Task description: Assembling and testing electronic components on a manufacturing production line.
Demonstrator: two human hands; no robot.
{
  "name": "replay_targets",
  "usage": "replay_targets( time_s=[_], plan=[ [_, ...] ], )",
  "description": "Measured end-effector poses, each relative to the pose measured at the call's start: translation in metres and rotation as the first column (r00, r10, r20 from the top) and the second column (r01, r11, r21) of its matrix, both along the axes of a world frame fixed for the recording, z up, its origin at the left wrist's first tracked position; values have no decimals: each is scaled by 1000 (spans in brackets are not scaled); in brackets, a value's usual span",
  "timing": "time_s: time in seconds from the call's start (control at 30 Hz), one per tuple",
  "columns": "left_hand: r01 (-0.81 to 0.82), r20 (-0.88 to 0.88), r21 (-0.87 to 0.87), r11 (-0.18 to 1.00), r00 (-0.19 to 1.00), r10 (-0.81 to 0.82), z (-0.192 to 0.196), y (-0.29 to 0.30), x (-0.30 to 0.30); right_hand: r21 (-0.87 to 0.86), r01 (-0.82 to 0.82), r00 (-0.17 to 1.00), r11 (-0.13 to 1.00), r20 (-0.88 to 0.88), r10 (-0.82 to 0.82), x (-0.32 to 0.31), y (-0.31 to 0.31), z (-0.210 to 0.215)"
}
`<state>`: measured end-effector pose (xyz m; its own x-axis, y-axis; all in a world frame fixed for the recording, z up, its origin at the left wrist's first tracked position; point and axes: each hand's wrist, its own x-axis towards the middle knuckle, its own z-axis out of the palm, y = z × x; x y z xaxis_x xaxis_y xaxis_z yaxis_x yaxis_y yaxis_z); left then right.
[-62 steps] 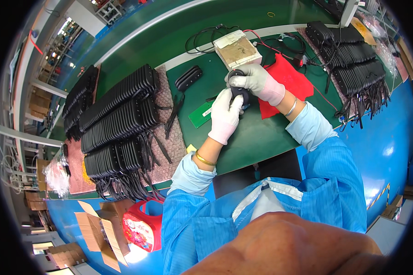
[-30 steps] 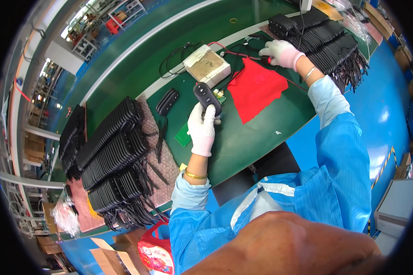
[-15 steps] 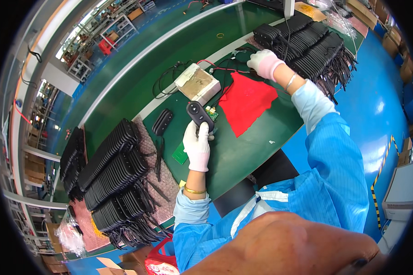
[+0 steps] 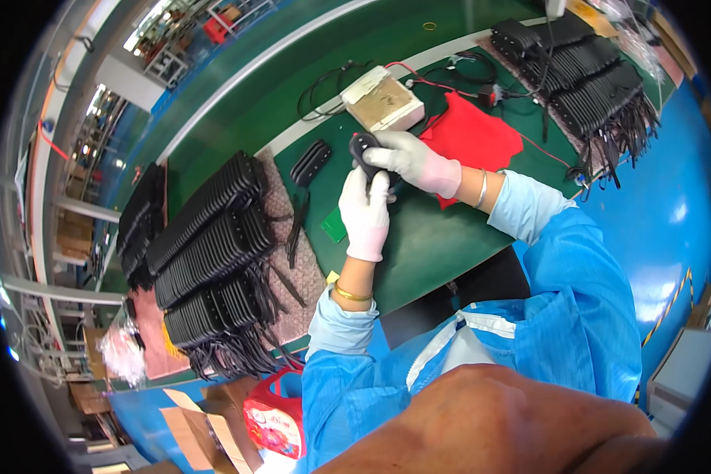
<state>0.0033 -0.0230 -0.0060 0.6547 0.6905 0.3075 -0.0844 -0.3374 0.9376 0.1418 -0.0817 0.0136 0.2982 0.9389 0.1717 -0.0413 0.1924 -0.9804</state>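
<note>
A black remote control (image 4: 360, 148) with round buttons is held between my two white-gloved hands, above the green work mat. My left hand (image 4: 364, 215) grips its lower end from below. From the right, my right hand (image 4: 413, 158) has its fingers closed over the upper part, covering much of it. Just beyond the hands sits a worn white box (image 4: 385, 101) with a brownish top. A red cloth (image 4: 475, 136) lies to the right, partly behind my right wrist. A green circuit board (image 4: 334, 225) is left of my left hand. Farther left rests another black handheld unit (image 4: 310, 163).
Stacked black units with straps (image 4: 213, 237) fill the left side on bubble wrap (image 4: 296, 261). More black stacks (image 4: 581, 79) stand at the far right. Black and red cables (image 4: 450, 88) run behind the cloth. A cardboard box (image 4: 205, 430) and red bag (image 4: 275, 415) are below.
My right hand has come from the cables near the right-hand stacks to the remote control and closed on it. My left hand still holds the remote. The whole view has shifted.
</note>
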Motion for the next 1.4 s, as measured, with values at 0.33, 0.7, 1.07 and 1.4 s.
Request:
replay_targets(
  time_s=[0.33, 0.7, 1.07, 1.4],
  plan=[
    [47, -129, 99, 994, 991, -34, -8, -6, 0, 83, 158, 985, 984, -82, -151, -5, -5, -29],
    [64, -133, 125, 990, 990, -47, -16, -7, 2, 65, 202, 978, 977, -68, -198, -12, -11, -22],
    [61, -122, 126, 990, 991, -46, -16, -7, 2, 63, 203, 978, 977, -65, -199, -11, -10, -25],
    [68, -120, 96, 993, 991, -56, -12, -10, 2, 60, 209, 977, 976, -64, -205, -11, -11, -25]
  ],
)
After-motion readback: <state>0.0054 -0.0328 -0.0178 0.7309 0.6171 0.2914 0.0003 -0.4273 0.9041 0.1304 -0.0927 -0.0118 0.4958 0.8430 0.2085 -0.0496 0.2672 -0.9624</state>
